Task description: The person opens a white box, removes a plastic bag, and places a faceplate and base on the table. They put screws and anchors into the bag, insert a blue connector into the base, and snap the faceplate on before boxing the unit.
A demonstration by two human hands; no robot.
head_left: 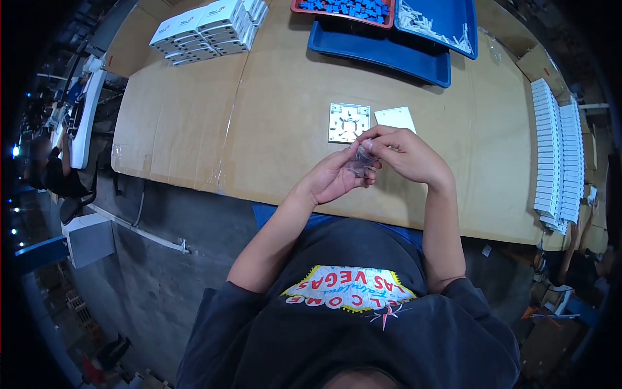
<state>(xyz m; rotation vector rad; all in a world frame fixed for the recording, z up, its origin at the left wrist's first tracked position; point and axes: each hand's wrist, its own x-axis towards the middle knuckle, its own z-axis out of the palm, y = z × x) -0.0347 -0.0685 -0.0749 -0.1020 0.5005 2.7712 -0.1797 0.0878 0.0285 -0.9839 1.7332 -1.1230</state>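
Observation:
Close to the table's front edge, my left hand [334, 176] is turned palm up, its fingers curled under a small clear plastic bag [360, 166]. From the other side my right hand [411, 155] pinches the top of this bag between thumb and fingers. What the bag contains is too small to make out. Just beyond my hands lies an open white square plastic box [348, 122], its moulded inside facing up. A flat white cover plate [396, 119] rests to the right of it, partly hidden by my right hand.
Stacked white boxes [206, 29] stand at the back left of the cardboard-covered table [278, 117]. At the back are a red tray [392, 19] of blue pieces, a blue tray [472, 32] of white sticks and another blue tray [382, 57]. White parts [547, 155] line the right edge. People work on both sides.

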